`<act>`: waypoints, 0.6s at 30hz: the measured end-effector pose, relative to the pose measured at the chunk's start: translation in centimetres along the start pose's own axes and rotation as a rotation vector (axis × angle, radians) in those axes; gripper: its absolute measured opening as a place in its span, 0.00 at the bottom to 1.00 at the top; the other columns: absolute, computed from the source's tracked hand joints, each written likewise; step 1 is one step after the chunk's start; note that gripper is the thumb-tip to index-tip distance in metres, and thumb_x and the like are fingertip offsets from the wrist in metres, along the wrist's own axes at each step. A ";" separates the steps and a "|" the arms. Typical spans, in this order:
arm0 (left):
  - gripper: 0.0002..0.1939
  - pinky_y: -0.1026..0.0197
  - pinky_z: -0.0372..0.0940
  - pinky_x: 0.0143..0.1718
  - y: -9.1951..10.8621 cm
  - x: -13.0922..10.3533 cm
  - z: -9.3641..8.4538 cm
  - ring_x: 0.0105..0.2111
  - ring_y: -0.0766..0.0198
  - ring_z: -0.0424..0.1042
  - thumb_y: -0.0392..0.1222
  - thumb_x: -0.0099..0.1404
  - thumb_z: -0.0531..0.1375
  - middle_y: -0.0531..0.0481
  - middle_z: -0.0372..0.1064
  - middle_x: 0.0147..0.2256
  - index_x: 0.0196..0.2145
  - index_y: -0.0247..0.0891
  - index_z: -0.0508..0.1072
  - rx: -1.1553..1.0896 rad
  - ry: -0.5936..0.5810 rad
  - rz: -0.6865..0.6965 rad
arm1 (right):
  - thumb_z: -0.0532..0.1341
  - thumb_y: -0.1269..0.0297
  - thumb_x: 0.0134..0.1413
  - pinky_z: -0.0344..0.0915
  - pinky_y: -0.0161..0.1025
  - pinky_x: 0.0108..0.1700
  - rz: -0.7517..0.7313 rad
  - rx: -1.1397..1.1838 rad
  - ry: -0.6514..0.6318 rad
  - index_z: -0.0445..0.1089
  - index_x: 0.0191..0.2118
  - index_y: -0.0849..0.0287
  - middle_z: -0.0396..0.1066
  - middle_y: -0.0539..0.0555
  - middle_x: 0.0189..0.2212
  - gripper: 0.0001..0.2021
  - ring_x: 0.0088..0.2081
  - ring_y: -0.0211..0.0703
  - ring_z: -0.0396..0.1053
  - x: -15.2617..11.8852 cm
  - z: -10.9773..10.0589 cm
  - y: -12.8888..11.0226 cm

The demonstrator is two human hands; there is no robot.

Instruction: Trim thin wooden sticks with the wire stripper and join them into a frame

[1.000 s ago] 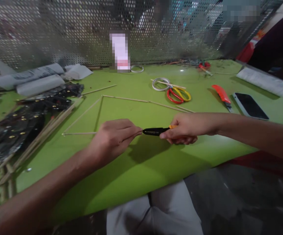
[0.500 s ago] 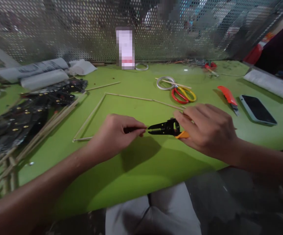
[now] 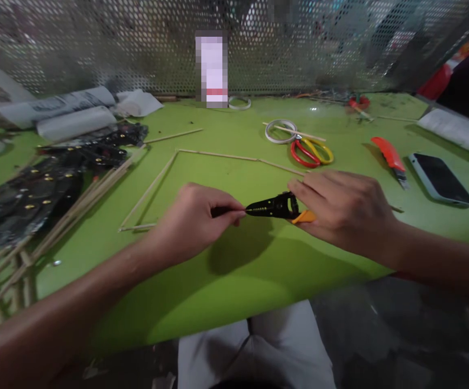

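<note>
My right hand [image 3: 343, 219] is wrapped round the orange handles of black wire strippers [image 3: 273, 206], their jaws pointing left. The jaw tips are closed together and meet the fingertips of my left hand [image 3: 202, 216]. Thumb and forefinger of that hand pinch something too small to make out. Behind and beside both hands lies a bent frame of thin bamboo sticks [image 3: 218, 155] on the green table [image 3: 169, 292]. One of its ends passes behind my right hand, and its lower left piece runs behind my left wrist.
Scissors [image 3: 305, 152] with red and yellow handles lie by a tape roll [image 3: 267, 132]. To the right are an orange utility knife [image 3: 389, 156] and a phone [image 3: 441, 178]. Bamboo sticks [image 3: 92, 200] and black sheeting [image 3: 48, 183] cover the left. A lit phone [image 3: 215, 70] leans on the perforated metal screen [image 3: 137, 48].
The wire strippers' jaws have closed, and their tips now touch my left fingertips. The whole view has shifted slightly.
</note>
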State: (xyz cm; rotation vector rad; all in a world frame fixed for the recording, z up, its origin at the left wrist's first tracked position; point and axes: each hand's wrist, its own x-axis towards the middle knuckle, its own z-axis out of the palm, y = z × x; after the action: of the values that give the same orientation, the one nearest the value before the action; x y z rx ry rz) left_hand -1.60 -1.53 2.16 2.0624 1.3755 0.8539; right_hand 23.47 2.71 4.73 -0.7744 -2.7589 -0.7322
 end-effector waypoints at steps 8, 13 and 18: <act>0.09 0.67 0.65 0.31 0.2 -0.4 0.2 0.29 0.65 0.76 0.33 0.65 0.58 0.50 0.79 0.29 0.31 0.38 0.79 0.135 0.060 0.171 | 0.57 0.39 0.56 0.52 0.37 0.27 0.248 0.519 -0.393 0.74 0.32 0.58 0.70 0.53 0.23 0.24 0.26 0.40 0.65 1.1 0.3 0.7; 0.11 0.65 0.65 0.32 0.3 -0.6 0.3 0.29 0.65 0.76 0.35 0.67 0.57 0.51 0.78 0.29 0.33 0.39 0.79 0.221 0.090 0.242 | 0.56 0.33 0.51 0.45 0.35 0.20 0.345 0.827 -0.714 0.71 0.22 0.57 0.59 0.46 0.15 0.29 0.17 0.32 0.52 2.0 0.6 1.9; 0.10 0.65 0.64 0.32 0.2 -0.5 0.1 0.29 0.65 0.76 0.37 0.68 0.57 0.49 0.78 0.30 0.34 0.38 0.79 0.304 0.133 0.310 | 0.57 0.31 0.48 0.47 0.35 0.19 0.475 1.213 -0.931 0.69 0.23 0.57 0.55 0.45 0.14 0.29 0.17 0.32 0.50 2.9 0.1 2.2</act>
State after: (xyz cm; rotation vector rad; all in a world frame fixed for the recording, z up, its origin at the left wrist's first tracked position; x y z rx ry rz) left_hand -1.55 -2.11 2.12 2.5414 1.3408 0.9714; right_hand 22.12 5.68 6.40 -1.4821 -2.6193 1.5848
